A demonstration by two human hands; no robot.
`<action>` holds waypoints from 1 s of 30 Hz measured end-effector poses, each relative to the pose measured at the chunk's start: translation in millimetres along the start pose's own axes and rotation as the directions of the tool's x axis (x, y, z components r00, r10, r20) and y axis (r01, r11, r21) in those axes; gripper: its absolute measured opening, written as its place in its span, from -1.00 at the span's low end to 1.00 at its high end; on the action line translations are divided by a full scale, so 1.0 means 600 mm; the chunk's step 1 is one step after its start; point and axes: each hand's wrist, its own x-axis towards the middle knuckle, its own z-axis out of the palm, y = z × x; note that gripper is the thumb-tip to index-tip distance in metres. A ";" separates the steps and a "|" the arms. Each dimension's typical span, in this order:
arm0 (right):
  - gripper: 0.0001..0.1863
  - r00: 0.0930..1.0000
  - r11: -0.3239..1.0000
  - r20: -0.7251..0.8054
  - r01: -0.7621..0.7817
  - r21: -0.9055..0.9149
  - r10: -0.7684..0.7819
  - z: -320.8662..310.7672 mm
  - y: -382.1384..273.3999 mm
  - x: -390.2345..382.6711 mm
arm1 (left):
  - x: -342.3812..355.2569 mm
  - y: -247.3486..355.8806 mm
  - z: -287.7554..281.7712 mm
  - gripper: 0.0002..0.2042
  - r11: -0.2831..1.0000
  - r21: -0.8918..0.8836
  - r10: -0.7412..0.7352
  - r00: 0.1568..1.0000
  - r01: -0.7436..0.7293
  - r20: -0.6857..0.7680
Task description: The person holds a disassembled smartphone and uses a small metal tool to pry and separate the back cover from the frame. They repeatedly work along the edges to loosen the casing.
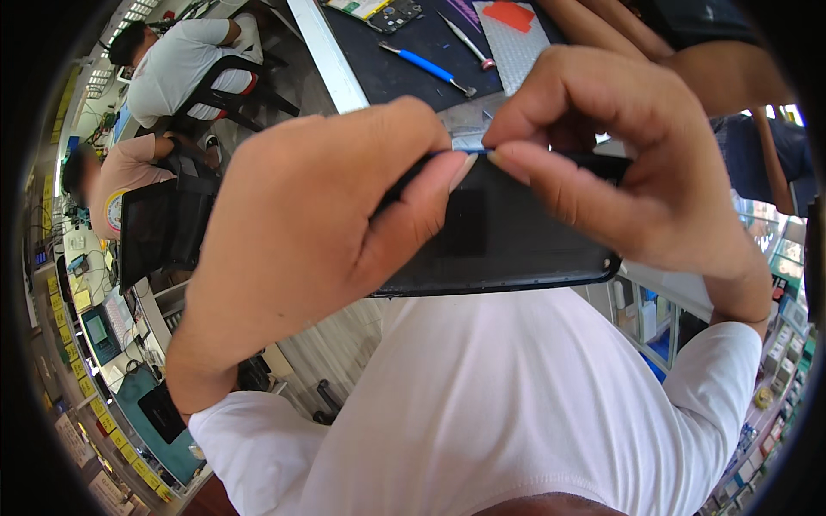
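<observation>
Below my fingertips is a flat black phone panel (525, 249) with rounded corners and a darker square patch in its middle. My left hand (292, 206) covers its left side, thumb and forefinger pinched together at the upper edge. From the other side, my right hand (641, 146) also pinches with thumb and forefinger. Between the two sets of fingertips shows a thin blue-edged strip (475, 151), mostly hidden by the fingers. Clear film (469, 120) appears just beyond it. What carries the panel's weight I cannot tell.
On the black mat (366, 60) lie a blue double-ended tool (423, 63), a slim white screwdriver (463, 39), an opened phone (391, 15) and bubble wrap (520, 52) with a red piece (509, 15). Another person's arms (723, 73) are at upper right. Two people sit at left.
</observation>
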 end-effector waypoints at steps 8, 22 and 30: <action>-0.71 0.960 0.952 -0.085 0.249 -0.180 -0.268 0.041 0.038 0.005 | -0.025 -0.015 0.026 -0.87 0.952 0.295 0.112 0.988 -0.077 -0.105; -0.77 0.979 0.979 -0.101 0.166 -0.116 -0.178 0.124 0.039 0.046 | -0.082 -0.073 0.042 -0.83 0.994 -0.071 -0.101 0.947 0.083 -0.306; -0.91 0.958 0.858 0.063 -0.279 0.432 0.280 0.201 0.044 0.071 | -0.126 -0.116 0.010 -0.85 0.913 -0.306 -0.313 0.945 0.270 -0.098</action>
